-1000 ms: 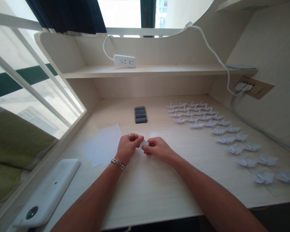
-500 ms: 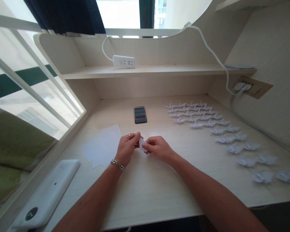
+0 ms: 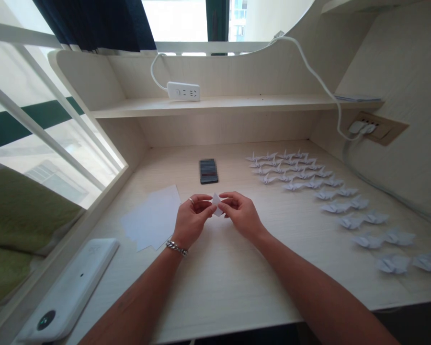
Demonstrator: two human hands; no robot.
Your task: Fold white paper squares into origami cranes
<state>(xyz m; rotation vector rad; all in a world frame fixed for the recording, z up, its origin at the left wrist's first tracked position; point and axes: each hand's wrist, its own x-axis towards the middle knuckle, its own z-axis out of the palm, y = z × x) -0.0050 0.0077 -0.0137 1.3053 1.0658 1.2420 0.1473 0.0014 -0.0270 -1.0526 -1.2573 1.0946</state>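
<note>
A small folded piece of white paper [image 3: 216, 204] is pinched between both my hands just above the pale wooden desk [image 3: 215, 287]. My left hand [image 3: 191, 219], with a ring and a chain bracelet at the wrist, grips the paper's left side with closed fingers. Fingertips of my right hand [image 3: 241, 212] grip its right side. Most of the paper is hidden by my fingers. A stack of white paper sheets [image 3: 153, 216] lies just left of my left hand.
Several folded paper cranes [image 3: 319, 194] lie in rows on the right of the desk. A dark phone [image 3: 209, 171] lies beyond my hands. A white device [image 3: 70, 287] sits at the near left edge. A power strip [image 3: 183, 90] rests on the shelf, its cable running to a wall socket [image 3: 375, 128].
Both hands have moved slightly away from me and turned. The folded paper now stands higher between my fingertips, with a point showing upward.
</note>
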